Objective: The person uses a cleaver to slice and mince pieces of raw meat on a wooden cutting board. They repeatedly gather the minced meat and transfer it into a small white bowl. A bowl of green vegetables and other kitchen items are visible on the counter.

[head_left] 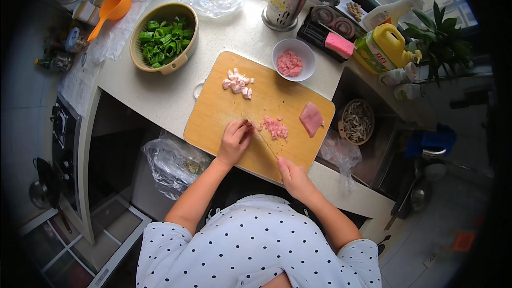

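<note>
A wooden cutting board (213, 112) lies on the counter in front of me. My right hand (296, 178) is closed round the handle of a knife (265, 142), whose blade shows nearly edge-on as a thin line slanting across the board. Beside the blade, my left hand (234, 143) rests on the wood with its fingers curled together; anything under the fingertips is hidden. Just right of the blade sits a small heap of diced pink meat (274, 127). A flat slab of pink meat (310, 119) lies toward the board's right edge. Pale fatty pieces (238, 84) are piled at the far left.
Beyond the board stands a white bowl (304, 69) of minced meat. A beige colander (196, 48) of cut green peppers is at the far left, near an orange ladle-like scoop (116, 4). The sink (368, 162) on the right holds a bowl of greyish strips (357, 121).
</note>
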A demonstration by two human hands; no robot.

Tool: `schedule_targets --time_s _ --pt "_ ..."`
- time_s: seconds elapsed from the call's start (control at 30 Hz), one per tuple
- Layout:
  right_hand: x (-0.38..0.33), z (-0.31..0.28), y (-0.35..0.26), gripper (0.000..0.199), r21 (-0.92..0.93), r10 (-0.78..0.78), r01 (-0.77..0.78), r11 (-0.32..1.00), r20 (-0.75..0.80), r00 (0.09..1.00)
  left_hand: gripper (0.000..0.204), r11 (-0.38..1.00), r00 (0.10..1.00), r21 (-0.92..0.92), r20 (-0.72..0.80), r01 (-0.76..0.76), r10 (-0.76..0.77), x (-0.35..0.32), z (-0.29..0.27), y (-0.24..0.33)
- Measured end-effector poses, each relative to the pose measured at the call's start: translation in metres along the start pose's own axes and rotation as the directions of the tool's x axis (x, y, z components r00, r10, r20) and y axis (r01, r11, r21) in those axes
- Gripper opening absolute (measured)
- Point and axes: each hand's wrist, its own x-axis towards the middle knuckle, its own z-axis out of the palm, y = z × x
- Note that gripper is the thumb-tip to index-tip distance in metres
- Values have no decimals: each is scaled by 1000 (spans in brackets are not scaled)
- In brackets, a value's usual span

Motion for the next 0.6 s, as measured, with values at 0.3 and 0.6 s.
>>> schedule_targets --time_s 0.3,0.6 --pt "25 20 -18 38 -158 -28 26 987 -13 1000 24 998 997 8 54 -57 57 -3 7 -11" --pt "36 6 1 39 -38 -41 38 999 -74 996 23 999 999 -38 -39 8 -10 0 1 11"
